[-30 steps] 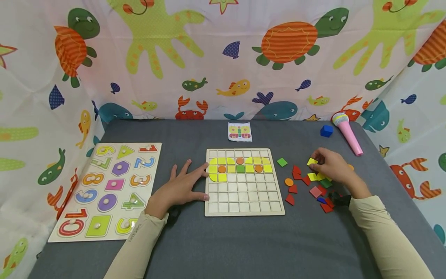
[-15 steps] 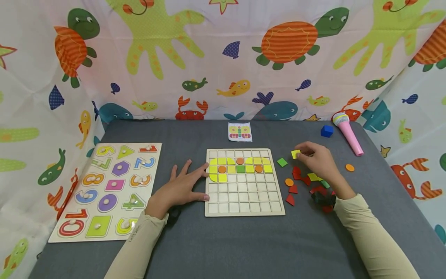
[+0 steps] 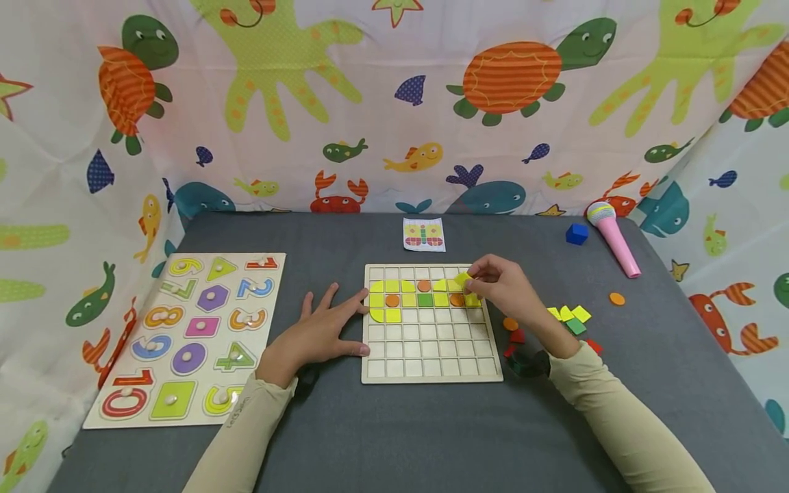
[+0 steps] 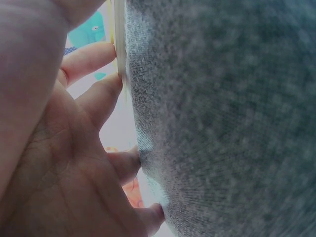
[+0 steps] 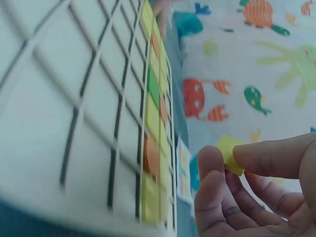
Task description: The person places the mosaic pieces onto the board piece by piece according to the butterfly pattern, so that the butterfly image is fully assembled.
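Note:
In the head view a wooden grid board [image 3: 431, 349] lies mid-table, its upper rows partly filled with yellow, orange and green tiles. My right hand [image 3: 508, 291] pinches a yellow tile [image 5: 230, 154] between thumb and fingertips, above the board's upper right cells. The right wrist view shows that tile held off the board. My left hand [image 3: 317, 332] is spread at the board's left edge, with index finger and thumb touching it. The left wrist view shows other fingertips of this hand [image 4: 84, 163] resting on the grey cloth.
Loose yellow tiles [image 3: 580, 313], a green tile [image 3: 576, 326] and red pieces lie right of the board, partly behind my right arm. A number puzzle board [image 3: 185, 342] is at left. A pattern card [image 3: 423, 234], blue cube [image 3: 577, 234] and pink toy microphone [image 3: 616, 243] sit farther back.
My right hand has carried the yellow tile leftward from the loose pile to over the board's upper right. My left hand has stayed in place.

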A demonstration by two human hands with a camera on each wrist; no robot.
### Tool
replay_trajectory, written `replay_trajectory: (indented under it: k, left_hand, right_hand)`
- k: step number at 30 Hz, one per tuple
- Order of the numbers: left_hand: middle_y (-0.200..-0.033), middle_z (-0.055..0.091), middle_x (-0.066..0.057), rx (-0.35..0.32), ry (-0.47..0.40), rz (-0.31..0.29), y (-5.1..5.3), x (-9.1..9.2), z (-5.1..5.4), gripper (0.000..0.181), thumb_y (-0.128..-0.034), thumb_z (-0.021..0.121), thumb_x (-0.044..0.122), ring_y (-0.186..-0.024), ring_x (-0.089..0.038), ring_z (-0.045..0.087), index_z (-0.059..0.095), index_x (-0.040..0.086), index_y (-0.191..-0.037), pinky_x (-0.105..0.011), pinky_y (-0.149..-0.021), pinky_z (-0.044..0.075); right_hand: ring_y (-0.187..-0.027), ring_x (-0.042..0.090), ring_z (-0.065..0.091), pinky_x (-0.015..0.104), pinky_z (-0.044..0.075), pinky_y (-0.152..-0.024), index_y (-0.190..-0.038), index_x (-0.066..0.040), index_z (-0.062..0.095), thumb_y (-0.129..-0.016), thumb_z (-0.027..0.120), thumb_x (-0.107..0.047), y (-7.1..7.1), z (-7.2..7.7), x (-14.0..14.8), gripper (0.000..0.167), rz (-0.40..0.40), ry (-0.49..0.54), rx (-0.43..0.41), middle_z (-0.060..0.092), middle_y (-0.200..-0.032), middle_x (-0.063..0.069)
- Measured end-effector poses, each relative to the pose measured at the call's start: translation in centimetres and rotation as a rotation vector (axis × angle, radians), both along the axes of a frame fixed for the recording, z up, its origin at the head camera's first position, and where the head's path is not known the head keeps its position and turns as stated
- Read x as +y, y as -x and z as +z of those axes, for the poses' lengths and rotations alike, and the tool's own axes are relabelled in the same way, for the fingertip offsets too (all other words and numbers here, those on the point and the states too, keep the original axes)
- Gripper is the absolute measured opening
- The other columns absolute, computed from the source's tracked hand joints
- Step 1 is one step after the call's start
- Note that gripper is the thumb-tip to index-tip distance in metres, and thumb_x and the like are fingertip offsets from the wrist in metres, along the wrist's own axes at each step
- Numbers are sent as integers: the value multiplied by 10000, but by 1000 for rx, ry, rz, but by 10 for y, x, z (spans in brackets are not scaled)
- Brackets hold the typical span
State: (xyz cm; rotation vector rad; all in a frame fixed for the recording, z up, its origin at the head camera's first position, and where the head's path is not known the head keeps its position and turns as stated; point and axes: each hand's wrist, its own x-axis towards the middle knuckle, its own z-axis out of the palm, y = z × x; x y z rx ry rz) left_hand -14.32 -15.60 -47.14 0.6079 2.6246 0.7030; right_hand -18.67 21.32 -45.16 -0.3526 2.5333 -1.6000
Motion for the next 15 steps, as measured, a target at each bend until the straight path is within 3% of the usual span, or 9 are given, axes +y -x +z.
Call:
replay_trajectory:
  k: [8,15]
  left_hand:
    - [-1592,543,65,-6,8,1,-1,0,1,1066,-917,846,479,-1629,-424,-36,224,191,-1734,-701,-1215,-136]
    - [-1591,543,63,-1,1,-2,-1,-1,2,1060,-922,842,475,-1629,-426,-33,223,187,-1733,-706,-1215,-130]
  right_hand:
    - [-891,376,719,360,608,-722,-1106,55,677,-1009,718,-15,-1,-6,-33,127,76,80,-64,691,-1051,196]
    - [-823,277,631,346,511,-706,-1042,-44,731,-979,752,-47,-4,-8,-55,66,132,-62,-2,698,-966,74]
